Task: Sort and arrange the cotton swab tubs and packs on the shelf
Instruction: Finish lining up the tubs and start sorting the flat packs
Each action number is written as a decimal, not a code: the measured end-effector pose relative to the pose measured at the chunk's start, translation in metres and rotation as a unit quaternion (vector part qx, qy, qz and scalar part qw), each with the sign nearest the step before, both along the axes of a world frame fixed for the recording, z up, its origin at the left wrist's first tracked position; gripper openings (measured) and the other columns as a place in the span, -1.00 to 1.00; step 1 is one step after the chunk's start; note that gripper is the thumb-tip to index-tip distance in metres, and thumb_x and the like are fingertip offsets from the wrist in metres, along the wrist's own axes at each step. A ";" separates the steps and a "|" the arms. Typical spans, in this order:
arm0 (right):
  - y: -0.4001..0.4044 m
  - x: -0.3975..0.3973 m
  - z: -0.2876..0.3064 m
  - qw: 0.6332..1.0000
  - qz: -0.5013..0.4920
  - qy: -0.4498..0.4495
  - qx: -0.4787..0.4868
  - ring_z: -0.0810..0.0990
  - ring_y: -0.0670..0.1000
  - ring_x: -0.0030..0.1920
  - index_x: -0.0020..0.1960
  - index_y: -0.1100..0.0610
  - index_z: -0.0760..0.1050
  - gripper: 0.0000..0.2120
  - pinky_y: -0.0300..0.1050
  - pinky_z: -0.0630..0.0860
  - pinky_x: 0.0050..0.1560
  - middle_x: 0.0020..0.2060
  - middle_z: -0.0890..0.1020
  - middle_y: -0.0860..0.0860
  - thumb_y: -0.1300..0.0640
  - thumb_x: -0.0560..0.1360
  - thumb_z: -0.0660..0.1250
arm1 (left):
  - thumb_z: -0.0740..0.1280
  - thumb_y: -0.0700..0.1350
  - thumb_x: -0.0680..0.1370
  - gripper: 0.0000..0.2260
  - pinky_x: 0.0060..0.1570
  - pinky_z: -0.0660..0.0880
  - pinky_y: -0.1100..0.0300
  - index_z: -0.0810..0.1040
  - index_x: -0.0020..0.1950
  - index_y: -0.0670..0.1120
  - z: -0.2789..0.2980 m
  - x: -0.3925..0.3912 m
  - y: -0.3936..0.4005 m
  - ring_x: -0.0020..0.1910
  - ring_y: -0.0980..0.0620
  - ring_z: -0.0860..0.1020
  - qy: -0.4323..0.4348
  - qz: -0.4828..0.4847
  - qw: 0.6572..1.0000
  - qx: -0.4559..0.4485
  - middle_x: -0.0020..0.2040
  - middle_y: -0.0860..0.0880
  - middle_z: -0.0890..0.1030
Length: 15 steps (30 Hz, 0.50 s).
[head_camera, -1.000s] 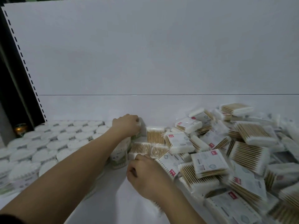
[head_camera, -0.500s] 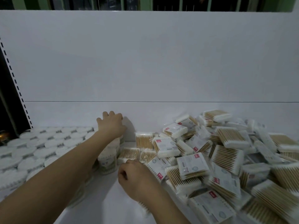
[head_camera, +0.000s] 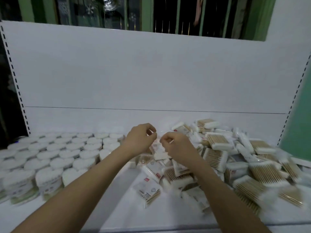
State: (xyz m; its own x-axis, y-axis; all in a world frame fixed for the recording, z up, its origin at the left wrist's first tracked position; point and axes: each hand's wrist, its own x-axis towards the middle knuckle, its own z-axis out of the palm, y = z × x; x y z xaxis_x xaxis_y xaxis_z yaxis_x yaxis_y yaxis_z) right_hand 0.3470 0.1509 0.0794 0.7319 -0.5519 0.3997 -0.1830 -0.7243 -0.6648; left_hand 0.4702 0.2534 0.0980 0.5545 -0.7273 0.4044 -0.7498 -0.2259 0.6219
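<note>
**Both hands raised over the swab pile**

The left hand (head_camera: 139, 140) and right hand (head_camera: 176, 147) hover close together, fingers loosely curled — each grip holds nothing. Left of them stand rows of white-lidded tubs (head_camera: 50, 153); under and right of them sprawl heaped swab packs (head_camera: 217, 142) — all on the white shelf (head_camera: 117, 207). Behind, a white back panel (head_camera: 151, 73).

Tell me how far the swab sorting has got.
Done: tubs stand in tidy rows on the shelf's left. In hand: nothing clearly; left hand and right hand hover, fingers curled, over the heap's edge. Left: the packs lie jumbled on the right.
</note>
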 end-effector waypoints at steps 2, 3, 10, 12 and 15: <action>-0.028 -0.016 0.006 0.998 -0.051 0.024 -0.016 0.61 0.05 -0.19 -0.09 0.16 0.60 -0.85 -0.07 0.56 -0.11 -0.20 0.62 0.03 0.18 0.57 0.26 | 0.31 -0.07 0.56 -0.80 0.02 0.53 0.13 0.58 0.17 -0.04 -0.004 -0.001 -0.015 0.00 0.02 0.58 0.000 -0.002 1.000 0.020 0.05 0.01 0.61; -0.040 -0.022 0.007 0.996 -0.070 0.042 -0.030 0.61 0.07 -0.17 -0.09 0.20 0.59 -0.83 -0.05 0.56 -0.10 -0.19 0.63 0.06 0.19 0.57 0.24 | 0.33 -0.08 0.56 -0.78 0.01 0.52 0.15 0.58 0.19 -0.05 -0.006 -0.001 -0.025 0.01 0.02 0.58 -0.003 -0.001 0.999 0.033 0.06 0.00 0.61; -0.083 -0.032 0.003 0.978 -0.054 0.182 -0.090 0.61 0.07 0.02 0.09 0.14 0.64 -0.78 -0.11 0.53 0.05 0.02 0.66 0.05 0.23 0.58 0.23 | 0.43 0.04 0.49 -0.60 0.04 0.44 0.17 0.50 0.30 0.02 -0.027 0.001 -0.098 0.06 0.02 0.50 -0.040 0.019 0.992 0.118 0.21 -0.02 0.51; -0.085 -0.029 -0.005 0.974 -0.028 0.209 -0.087 0.62 0.09 0.06 0.13 0.17 0.62 -0.77 -0.08 0.54 0.09 0.05 0.67 0.07 0.25 0.57 0.23 | 0.43 0.10 0.48 -0.52 0.11 0.44 0.14 0.46 0.35 0.03 -0.030 0.004 -0.113 0.15 -0.03 0.50 -0.052 0.038 0.989 0.132 0.25 -0.04 0.49; -0.089 -0.028 -0.018 0.971 0.004 0.224 -0.080 0.63 0.08 0.02 0.10 0.11 0.65 -0.74 -0.11 0.55 0.05 -0.02 0.69 0.06 0.26 0.58 0.21 | 0.40 0.06 0.52 -0.53 0.11 0.43 0.14 0.43 0.38 -0.03 -0.027 0.011 -0.121 0.17 -0.06 0.51 -0.026 0.034 0.988 0.150 0.25 -0.07 0.53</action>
State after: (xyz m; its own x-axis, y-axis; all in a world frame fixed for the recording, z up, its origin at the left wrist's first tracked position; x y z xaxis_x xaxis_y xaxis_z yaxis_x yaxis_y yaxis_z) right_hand 0.3194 0.0619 0.0611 0.8565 -0.5019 0.1203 -0.4216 -0.8148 -0.3980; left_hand 0.4810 0.1322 0.0706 0.5903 -0.7807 0.2051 -0.7556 -0.4452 0.4805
